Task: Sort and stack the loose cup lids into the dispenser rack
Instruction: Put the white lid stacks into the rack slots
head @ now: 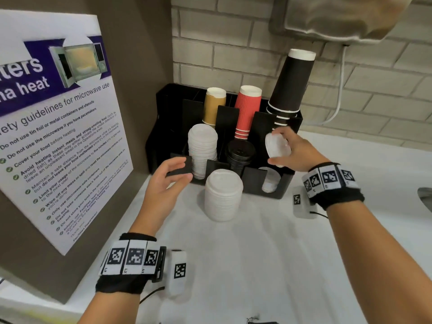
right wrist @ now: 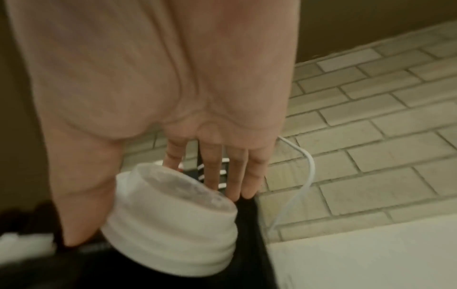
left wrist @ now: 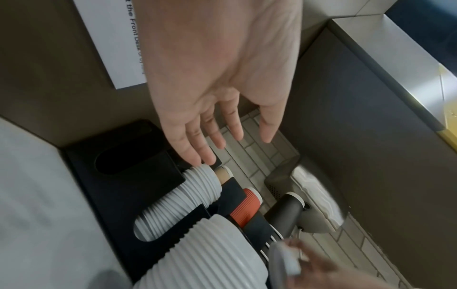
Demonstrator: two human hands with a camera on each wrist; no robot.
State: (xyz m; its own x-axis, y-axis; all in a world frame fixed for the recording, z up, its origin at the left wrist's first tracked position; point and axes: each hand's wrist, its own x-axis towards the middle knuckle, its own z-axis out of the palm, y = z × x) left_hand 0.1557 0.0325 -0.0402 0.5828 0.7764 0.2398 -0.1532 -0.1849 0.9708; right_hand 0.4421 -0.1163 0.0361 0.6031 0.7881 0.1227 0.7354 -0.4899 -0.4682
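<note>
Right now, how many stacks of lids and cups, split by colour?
White lid stacks: 4 (left slot, on counter, right slot, in right hand)
Black lid stacks: 1
Tan cup stacks: 1
Red cup stacks: 1
Black cup stacks: 1
Total: 8

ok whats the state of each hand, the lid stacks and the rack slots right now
right hand: holds a small stack of white lids, tilted
left hand: empty, fingers relaxed
loose lid stack: upright on counter
front-right rack slot: few lids
front-left rack slot: tall stack
</note>
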